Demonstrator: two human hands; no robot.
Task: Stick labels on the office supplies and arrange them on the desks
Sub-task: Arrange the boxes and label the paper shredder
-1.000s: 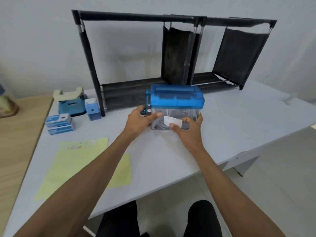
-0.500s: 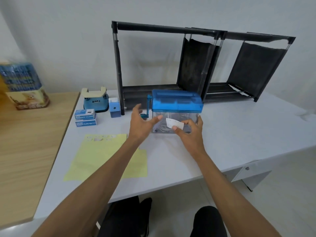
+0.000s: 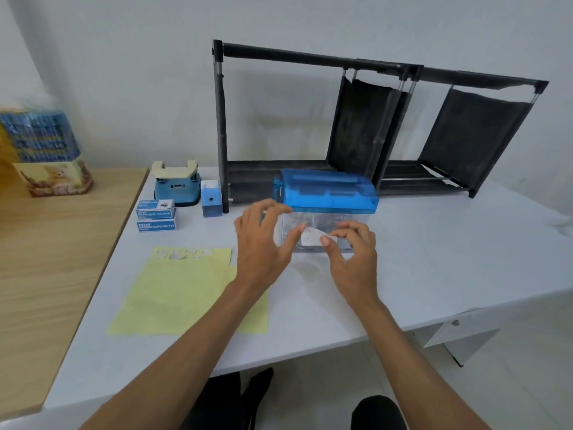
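A small paper shredder [image 3: 328,193] with a blue top and a clear bin stands on the white desk [image 3: 434,259], in front of the black rack. A white label [image 3: 311,238] with red writing lies against the bin's front wall. My right hand [image 3: 353,259] pinches the label's right end between thumb and forefinger. My left hand [image 3: 263,243] hovers at the shredder's left front corner with fingers spread, its thumb tip at the label's left edge.
A yellow label sheet [image 3: 186,290] lies at the near left. Behind it are two binder clip boxes [image 3: 156,216], a blue hole punch [image 3: 176,184] and a small blue sharpener [image 3: 211,198]. A black fabric rack [image 3: 372,119] spans the back. A wooden desk [image 3: 46,259] with a tissue pack [image 3: 46,153] adjoins on the left.
My left hand has let go of the shredder's left side and now hovers with fingers spread. My right hand stays on the label. The view has swung left.
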